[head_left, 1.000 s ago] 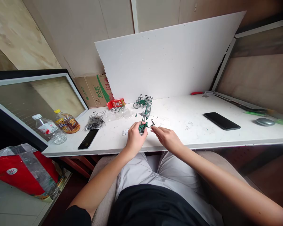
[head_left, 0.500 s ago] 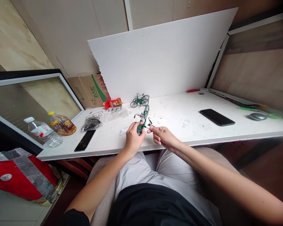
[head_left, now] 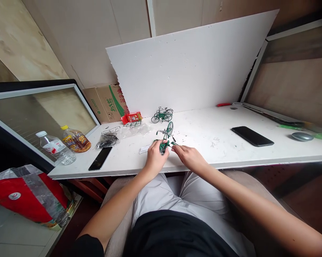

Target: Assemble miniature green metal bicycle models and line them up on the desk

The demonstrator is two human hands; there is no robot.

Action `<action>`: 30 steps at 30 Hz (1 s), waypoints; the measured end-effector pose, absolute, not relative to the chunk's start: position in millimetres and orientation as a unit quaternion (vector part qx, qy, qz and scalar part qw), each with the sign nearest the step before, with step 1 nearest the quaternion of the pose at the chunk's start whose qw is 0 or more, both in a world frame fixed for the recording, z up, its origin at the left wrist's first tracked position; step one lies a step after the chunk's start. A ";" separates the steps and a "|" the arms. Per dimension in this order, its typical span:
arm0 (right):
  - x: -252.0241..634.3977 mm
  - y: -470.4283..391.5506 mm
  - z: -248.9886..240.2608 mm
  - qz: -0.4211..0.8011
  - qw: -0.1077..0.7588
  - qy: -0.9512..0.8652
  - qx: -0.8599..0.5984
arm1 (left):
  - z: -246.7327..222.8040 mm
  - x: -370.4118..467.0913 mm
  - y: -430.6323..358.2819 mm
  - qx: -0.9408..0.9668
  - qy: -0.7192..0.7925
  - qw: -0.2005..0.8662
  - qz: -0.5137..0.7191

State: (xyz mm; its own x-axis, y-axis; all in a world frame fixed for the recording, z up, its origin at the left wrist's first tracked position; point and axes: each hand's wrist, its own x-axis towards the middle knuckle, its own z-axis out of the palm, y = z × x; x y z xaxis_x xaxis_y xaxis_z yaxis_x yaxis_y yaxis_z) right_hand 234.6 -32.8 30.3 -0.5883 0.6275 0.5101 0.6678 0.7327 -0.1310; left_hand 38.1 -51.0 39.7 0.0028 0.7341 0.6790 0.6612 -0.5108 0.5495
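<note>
A small green model bicycle is tilted up over the front of the white table, one wheel pointing away from me. My left hand is closed round its near end. Just right of it, my right hand pinches a thin dark piece with a green part at its tip, close beside the bicycle. Fingers hide part of this piece and of the near wheel. Behind, another green model bicycle stands on the table near the white board.
The table bears a phone and mouse at right. At left are another phone, two bottles, bagged black wire parts and a red packet. A white board leans behind.
My right hand has turned palm-down, its fingers more folded together, near the held bicycle. My left hand keeps its hold. The whole view has shifted slightly.
</note>
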 end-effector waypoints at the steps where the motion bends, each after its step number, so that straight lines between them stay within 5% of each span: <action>1: 237.0 -31.0 31.0 -0.039 0.262 -0.892 -0.366 | 38.6 38.7 -50.5 0.704 0.494 0.045 0.508; 17: 225.2 -33.4 41.6 0.540 0.367 -0.655 -0.380 | 32.3 41.6 -54.0 0.709 0.470 0.028 0.525; 21: 232.2 -30.3 49.7 0.487 0.337 -0.698 -0.404 | 39.7 39.8 -54.2 0.711 0.476 0.053 0.516; 26: 260.2 -8.6 51.2 0.212 0.374 -0.752 -0.500 | 46.0 22.0 -41.5 0.662 0.511 0.130 0.532; 30: 289.6 18.4 38.9 0.090 0.291 -0.745 -0.593 | 48.5 3.3 -26.3 0.589 0.502 0.243 0.584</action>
